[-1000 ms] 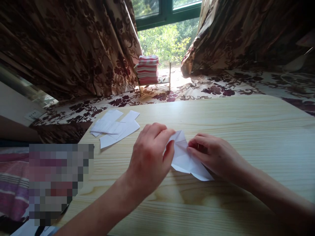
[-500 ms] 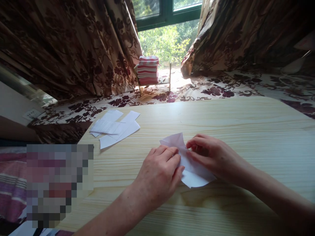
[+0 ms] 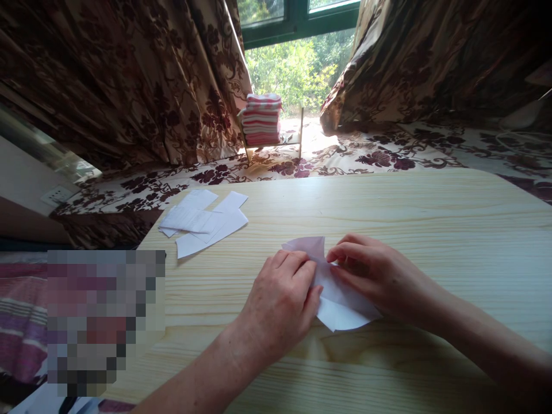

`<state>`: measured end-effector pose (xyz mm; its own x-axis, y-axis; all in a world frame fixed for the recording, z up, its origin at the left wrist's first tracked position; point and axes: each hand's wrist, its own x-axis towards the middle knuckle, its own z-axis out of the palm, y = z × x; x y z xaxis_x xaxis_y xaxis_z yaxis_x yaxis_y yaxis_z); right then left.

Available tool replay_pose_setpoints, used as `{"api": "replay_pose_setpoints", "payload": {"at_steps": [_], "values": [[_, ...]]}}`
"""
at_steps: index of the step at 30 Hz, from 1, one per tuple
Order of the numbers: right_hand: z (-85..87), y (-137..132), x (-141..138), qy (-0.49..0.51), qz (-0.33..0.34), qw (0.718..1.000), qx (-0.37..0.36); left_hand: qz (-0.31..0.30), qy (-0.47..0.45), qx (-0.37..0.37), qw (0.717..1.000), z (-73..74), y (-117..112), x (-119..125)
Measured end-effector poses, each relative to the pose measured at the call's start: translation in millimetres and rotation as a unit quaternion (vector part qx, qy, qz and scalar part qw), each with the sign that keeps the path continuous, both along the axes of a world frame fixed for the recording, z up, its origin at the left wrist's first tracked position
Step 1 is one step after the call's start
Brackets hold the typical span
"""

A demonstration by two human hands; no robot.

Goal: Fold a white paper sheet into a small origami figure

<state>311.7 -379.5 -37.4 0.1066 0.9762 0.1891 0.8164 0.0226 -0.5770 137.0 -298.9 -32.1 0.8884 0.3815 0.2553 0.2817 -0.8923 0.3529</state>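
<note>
A folded white sheet of paper (image 3: 345, 313) lies on the wooden table (image 3: 414, 213) between my hands. Curled fingers of my left hand (image 3: 282, 293) grip and press its left side, with the fingertips partly hidden. From the right, my right hand (image 3: 371, 267) pinches the paper near a crease with thumb and forefinger. One pointed corner stands up beyond the left fingers, and the lower part spreads towards me, its edge slightly curved.
Several loose paper pieces (image 3: 211, 221) overlap at the table's far left. Behind the table, folded red-and-white cloths (image 3: 262, 121) are stacked on a small rack before the window. Patterned curtains (image 3: 172, 75) hang on both sides. A blurred-out patch covers the lower left.
Both hands keep their hold on the paper, with only slight finger shifts. The upright corner leans a little differently. The whole view has shifted slightly.
</note>
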Motion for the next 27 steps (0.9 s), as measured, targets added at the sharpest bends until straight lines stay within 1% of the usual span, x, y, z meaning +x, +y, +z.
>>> {"api": "replay_pose_setpoints", "payload": {"at_steps": [6, 10, 16, 23, 27], "values": [[-0.1, 1.4, -2.3, -0.022, 0.012, 1.000, 0.010, 0.004, 0.001, 0.016, 1.000, -3.4, -0.4, 1.1], [-1.2, 2.4, -4.1, -0.032, 0.016, 0.999, 0.020, 0.004, 0.002, 0.009, 1.000, -3.2, -0.6, 1.2], [-2.0, 3.0, -3.8, -0.051, 0.043, 0.997, 0.026, 0.023, -0.026, 0.006, 0.999, -3.0, 0.2, 0.4], [1.8, 2.8, -3.4, -0.077, 0.062, 0.995, 0.005, 0.029, -0.007, 0.021, 0.999, -6.5, 0.4, 1.1], [3.8, 0.8, 0.2, -0.064, 0.082, 0.995, -0.008, 0.031, 0.010, 0.030, 0.999, -6.7, 0.5, 1.8]]}}
